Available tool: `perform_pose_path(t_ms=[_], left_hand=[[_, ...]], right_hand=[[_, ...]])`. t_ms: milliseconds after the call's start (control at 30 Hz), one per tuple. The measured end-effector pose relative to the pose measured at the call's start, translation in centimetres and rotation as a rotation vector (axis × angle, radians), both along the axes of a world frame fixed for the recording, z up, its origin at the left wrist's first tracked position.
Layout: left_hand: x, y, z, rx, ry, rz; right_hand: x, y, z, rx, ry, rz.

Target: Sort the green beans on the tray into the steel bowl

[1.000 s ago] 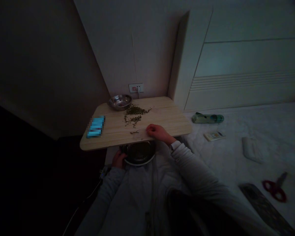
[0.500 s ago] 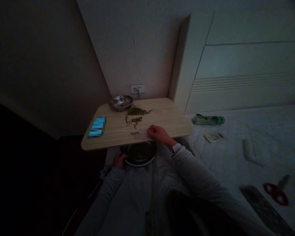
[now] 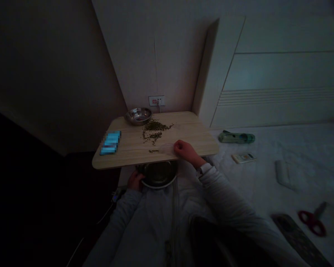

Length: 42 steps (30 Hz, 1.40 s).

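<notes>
Head view: right hand (image 3: pixel 183 150) at frame centre, forearm slanting up from lower right, fingers curled, grip pinched on thin clear sheet (image 3: pixel 167 148). Left hand (image 3: pixel 135 181) below centre, grip clamped on side of round dark dish (image 3: pixel 158 175), pale-rimmed. Small green grains (image 3: pixel 156 126) scattered mid-frame across wood-grain table (image 3: pixel 130 152), beside shiny metal bowl (image 3: pixel 138 116).

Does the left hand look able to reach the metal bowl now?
Probably not directly: the left hand is low, at the pan, and the table lies between it and the metal bowl.
</notes>
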State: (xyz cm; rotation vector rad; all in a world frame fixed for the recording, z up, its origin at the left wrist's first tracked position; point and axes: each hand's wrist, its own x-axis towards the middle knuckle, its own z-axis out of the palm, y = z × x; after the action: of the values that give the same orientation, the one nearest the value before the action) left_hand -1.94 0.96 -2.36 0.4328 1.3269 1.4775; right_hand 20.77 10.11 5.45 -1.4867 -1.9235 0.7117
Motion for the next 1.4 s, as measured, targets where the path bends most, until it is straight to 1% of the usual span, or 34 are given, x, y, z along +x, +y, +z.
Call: perform_pose_path(t_ms=[167, 400, 700, 833, 1100, 1267, 1400], left_hand=[[-0.3, 0.2, -0.7, -0.018, -0.015, -0.013], [-0.2, -0.1, -0.4, -0.024, 0.015, -0.015], [-0.3, 0.1, -1.0, -0.013, 0.012, 0.001], [-0.4, 0.1, -0.9, -0.020, 0.011, -0.014], [0.0, -0.1, -0.2, -0.011, -0.029, -0.007], [0.3, -0.1, 0.0, -0.010, -0.047, 0.004], [0.3, -0.1, 0.1, -0.029, -0.030, 0.027]], right_hand=[[0.3, 0.2, 0.0, 0.015, -0.006, -0.022], [0.0, 0.2, -0.2, 0.046, -0.006, -0.035], [-0.5, 0.1, -0.2, 0.047, -0.041, -0.062], [-0.4, 0.6, -0.2, 0.055, -0.062, -0.086], [1.3, 2.9, -0.1, 0.072, -0.152, -0.178], [2.6, 5.6, 0.3, 0.066, -0.237, -0.230], [3.0, 7.8, 0.5, 0.075, -0.277, -0.263]])
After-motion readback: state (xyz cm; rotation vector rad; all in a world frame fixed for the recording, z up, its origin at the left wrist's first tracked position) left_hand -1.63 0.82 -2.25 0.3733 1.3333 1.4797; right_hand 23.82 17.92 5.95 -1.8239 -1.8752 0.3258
